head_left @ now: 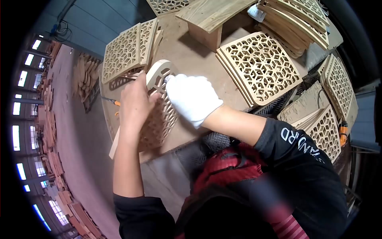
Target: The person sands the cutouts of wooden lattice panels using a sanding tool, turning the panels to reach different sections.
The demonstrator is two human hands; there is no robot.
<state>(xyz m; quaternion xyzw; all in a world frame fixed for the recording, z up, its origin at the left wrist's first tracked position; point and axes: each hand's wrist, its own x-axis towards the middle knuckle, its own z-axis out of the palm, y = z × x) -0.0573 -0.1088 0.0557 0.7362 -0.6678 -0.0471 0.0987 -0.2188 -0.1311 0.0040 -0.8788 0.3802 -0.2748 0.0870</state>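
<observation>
A wooden lattice panel point(161, 123) with a curved end stands tilted on edge on the brown table point(191, 47). My bare left hand point(137, 99) grips its upper left part, the fingers wrapped round the edge. My right hand point(191, 97), in a white glove, is closed against the panel's upper right side. A small piece of something metallic shows at the glove's fingertips, mostly hidden, and I cannot make out what it is.
Stacked lattice panels point(260, 65) lie to the right, more point(127, 51) at the upper left. A wooden stand point(211, 20) is at the back. An orange tool point(343, 133) is at the far right; an orange-handled tool point(115, 102) lies near the left edge.
</observation>
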